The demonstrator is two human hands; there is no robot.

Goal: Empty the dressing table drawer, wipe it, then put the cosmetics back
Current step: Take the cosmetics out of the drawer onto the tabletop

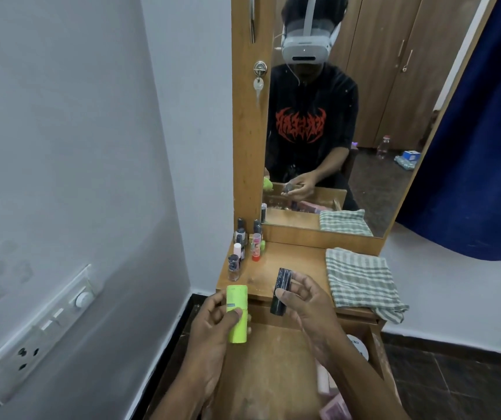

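Above the open drawer [276, 359], the left hand [209, 325] holds a lime-green tube [237, 295] upright, grip curled round it. The right hand [309, 307] pinches a black tube [284, 278] over the counter [291, 262] edge.

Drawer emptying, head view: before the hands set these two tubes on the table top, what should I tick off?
1. Grip of left hand on green tube: ok.
2. Grip of right hand on black tube: ok.
3. Free spot on table top between bottles and cloth: ok.
4. The drawer emptied: not ok; a white lid and pink items lie at its right side.
5. Cloth at hand for wiping: ok.
6. Tube caps tight: cannot tell.
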